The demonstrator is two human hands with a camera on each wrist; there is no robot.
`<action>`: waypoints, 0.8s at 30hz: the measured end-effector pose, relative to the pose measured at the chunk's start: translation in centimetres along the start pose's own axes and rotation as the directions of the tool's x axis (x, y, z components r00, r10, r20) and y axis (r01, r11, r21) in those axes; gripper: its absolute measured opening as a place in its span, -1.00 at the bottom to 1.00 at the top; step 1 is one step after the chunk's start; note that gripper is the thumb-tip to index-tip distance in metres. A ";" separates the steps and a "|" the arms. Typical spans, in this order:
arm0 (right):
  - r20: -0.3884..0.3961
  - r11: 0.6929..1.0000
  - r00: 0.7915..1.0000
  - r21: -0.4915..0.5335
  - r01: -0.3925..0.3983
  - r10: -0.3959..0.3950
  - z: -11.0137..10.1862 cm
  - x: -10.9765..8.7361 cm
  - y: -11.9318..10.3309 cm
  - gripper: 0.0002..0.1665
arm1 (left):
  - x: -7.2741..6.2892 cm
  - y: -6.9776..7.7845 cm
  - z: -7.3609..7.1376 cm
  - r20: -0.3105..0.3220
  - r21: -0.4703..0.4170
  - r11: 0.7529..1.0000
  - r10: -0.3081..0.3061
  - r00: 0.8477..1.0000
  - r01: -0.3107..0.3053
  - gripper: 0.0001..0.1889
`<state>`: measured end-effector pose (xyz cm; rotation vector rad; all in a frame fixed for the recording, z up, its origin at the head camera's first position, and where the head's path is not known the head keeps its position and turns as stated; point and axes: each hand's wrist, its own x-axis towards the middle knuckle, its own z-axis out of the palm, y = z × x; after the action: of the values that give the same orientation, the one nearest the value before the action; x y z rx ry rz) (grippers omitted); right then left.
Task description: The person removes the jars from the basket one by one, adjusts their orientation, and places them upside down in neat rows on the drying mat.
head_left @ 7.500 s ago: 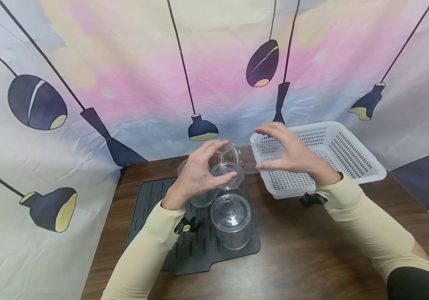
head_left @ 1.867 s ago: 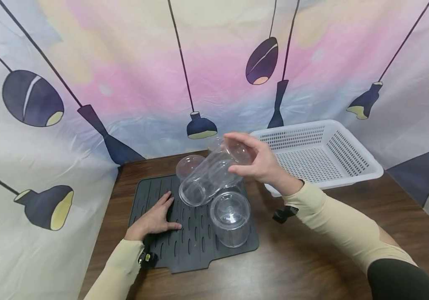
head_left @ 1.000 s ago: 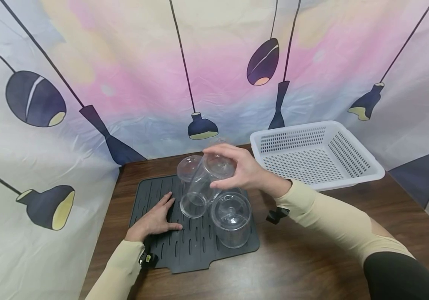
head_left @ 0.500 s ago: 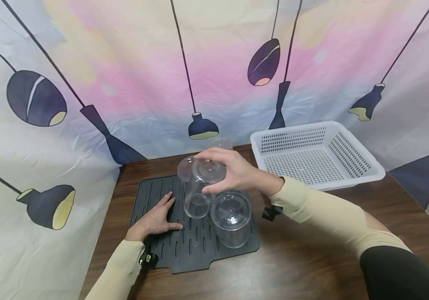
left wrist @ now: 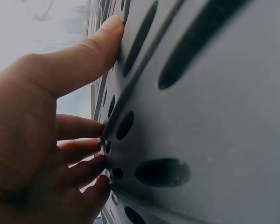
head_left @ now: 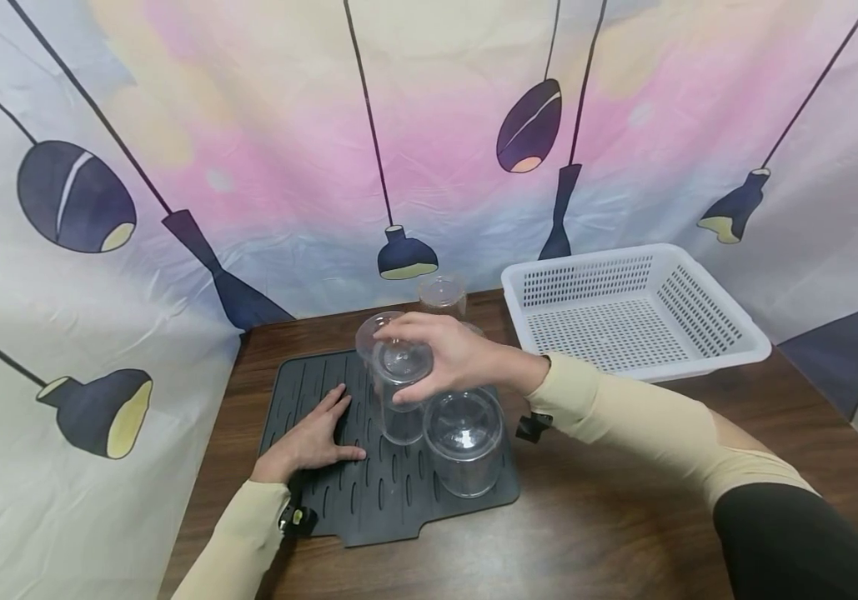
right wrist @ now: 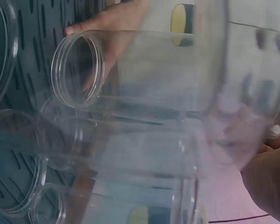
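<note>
My right hand (head_left: pixel 453 357) grips a clear jar (head_left: pixel 403 363) near its upper end, thumb on one side and fingers on the other. The jar stands nearly upright, mouth down, over the dark ribbed mat (head_left: pixel 383 515); I cannot tell whether its rim touches. In the right wrist view, the threaded rim of a clear jar (right wrist: pixel 79 70) faces the mat. My left hand (head_left: pixel 310 437) rests on the mat's left part with fingers spread, holding nothing. Close around the held jar are another clear jar (head_left: pixel 466 442) in front and a clear jar (head_left: pixel 370 332) behind left.
A clear jar (head_left: pixel 444 292) stands at the back by the printed curtain, and one more is partly hidden behind my right hand. A white perforated basket (head_left: pixel 744 333) sits on the wooden table (head_left: pixel 609 517), right of the mat.
Both hands were raised around a clear jar; the left then came down onto the mat. My right hand has swung the tilted jar leftward and down until nearly upright.
</note>
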<state>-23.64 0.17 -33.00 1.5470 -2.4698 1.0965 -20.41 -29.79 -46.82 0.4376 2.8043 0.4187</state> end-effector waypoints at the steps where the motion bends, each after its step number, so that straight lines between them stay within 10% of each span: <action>1: 0.013 1.000 1.000 -0.002 -0.005 0.005 0.1 0.0 0.0 -0.09 | 0.0 0.0 0.0 0.001 0.000 1.000 0.000 1.000 0.000 0.17; 24: 0.147 0.998 0.989 -0.069 0.007 0.003 2.3 0.2 0.9 -0.06 | -0.1 0.0 -0.1 0.003 -0.015 1.000 0.002 1.000 -0.002 0.16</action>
<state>-23.68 -1.09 -35.14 1.6663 -2.5677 0.9165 -20.37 -29.84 -46.69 0.4380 2.7958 0.4395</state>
